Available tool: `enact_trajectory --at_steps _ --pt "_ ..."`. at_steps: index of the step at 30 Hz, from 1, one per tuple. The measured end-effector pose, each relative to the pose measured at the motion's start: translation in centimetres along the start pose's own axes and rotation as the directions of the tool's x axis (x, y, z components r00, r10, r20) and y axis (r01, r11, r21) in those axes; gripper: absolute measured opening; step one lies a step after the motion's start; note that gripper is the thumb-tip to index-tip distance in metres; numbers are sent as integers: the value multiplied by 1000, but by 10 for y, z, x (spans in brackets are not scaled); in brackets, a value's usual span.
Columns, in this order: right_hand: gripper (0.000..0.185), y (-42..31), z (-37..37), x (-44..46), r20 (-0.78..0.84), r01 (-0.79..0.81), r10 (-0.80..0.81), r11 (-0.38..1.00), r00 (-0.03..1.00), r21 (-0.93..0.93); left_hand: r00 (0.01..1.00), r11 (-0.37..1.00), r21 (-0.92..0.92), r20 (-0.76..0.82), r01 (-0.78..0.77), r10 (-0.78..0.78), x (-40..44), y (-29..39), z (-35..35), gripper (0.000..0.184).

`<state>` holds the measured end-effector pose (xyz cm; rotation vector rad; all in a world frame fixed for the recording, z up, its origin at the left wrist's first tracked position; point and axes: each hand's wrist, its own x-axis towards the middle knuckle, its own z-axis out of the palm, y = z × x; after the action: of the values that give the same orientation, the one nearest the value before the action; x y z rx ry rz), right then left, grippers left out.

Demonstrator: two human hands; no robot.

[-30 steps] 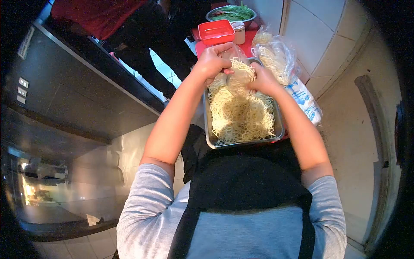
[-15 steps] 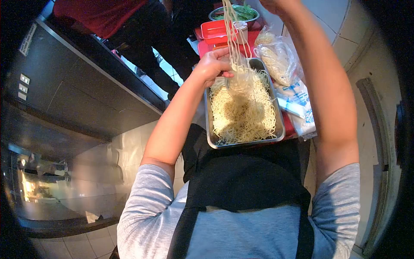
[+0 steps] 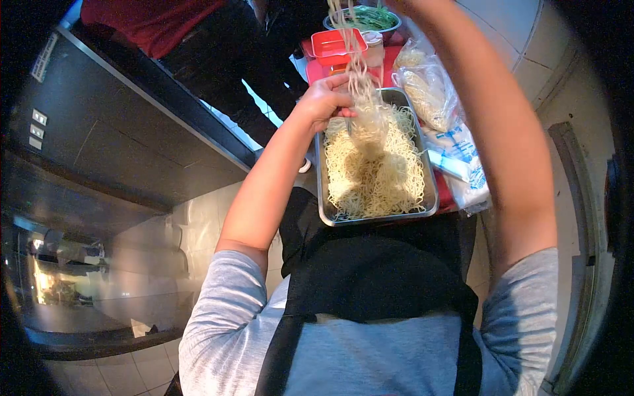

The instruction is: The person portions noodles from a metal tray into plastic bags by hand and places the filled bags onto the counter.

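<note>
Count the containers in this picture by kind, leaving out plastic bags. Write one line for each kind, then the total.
Noodle-filled metal tray: 1
Bowl of leafy greens: 1
Open red plastic tub: 1
Jar: 1
Total: 4, counting only containers that can be made out clearly.

We see thin, pale yellow noodles (image 3: 376, 188) heaped loose and tangled in a rectangular metal tray (image 3: 430, 191); over them we see a clear plastic bag (image 3: 368, 129), noodles inside it; long, motion-blurred strands (image 3: 357, 69) stretch upward from it.
</note>
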<state>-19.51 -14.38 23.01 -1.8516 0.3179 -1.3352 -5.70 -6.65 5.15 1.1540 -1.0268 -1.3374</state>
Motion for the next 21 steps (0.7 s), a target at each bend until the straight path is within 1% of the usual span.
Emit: enact_trajectory --at_steps 2,3,4,6,8,9,10,11,13,14,15,16,18,19,21 --pt "17 44 -2 -15 162 136 -107 974 981 -180 1000 1000 -18 -14 17 -18 2 -1 0 55" --pt "14 63 4 -35 163 100 -55 955 985 -280 1000 1000 10 -24 19 -19 3 -1 -1 55" --pt "17 74 9 -48 152 18 20 970 988 -240 999 999 39 -35 21 -19 4 -1 -1 54" --pt "18 101 13 -78 107 -81 141 898 984 -433 999 998 67 -53 13 -9 4 -1 -1 56" --pt "11 135 21 -106 125 -6 85 849 988 -528 998 998 64 -70 -5 10 4 -1 -2 59" --pt "10 156 22 -118 272 84 112 782 956 -617 996 983 181 -69 -36 49 3 -1 -1 61" --pt "10 154 25 -122 408 189 153 707 900 -682 994 952 297 -64 -66 89 2 1 1 63" --pt "10 151 24 -119 514 227 262 673 817 -704 991 908 409 -53 -94 127 1 2 2 65" --pt "18 131 17 -107 661 321 474 614 582 -722 990 856 509 -52 -89 133 0 5 3 68" --pt "17 115 15 -98 638 298 468 611 612 -734 989 826 557 -51 -85 136 0 5 3 69" --pt "17 98 12 -90 611 273 463 607 642 -747 985 793 603 -64 -89 159 6 1 -3 59" --pt "17 85 8 -83 582 247 459 602 671 -759 984 766 637 -69 -84 165 4 4 -2 58" --pt "26 73 -3 -73 497 147 441 620 747 -771 981 708 702 -76 -75 179 1 12 2 56" --pt "32 71 -7 -72 451 97 433 629 781 -771 972 651 754 -77 -88 221 2 12 3 54" --pt "44 92 -14 -93 422 136 272 681 865 -719 949 526 844 -74 -105 307 5 13 2 52"
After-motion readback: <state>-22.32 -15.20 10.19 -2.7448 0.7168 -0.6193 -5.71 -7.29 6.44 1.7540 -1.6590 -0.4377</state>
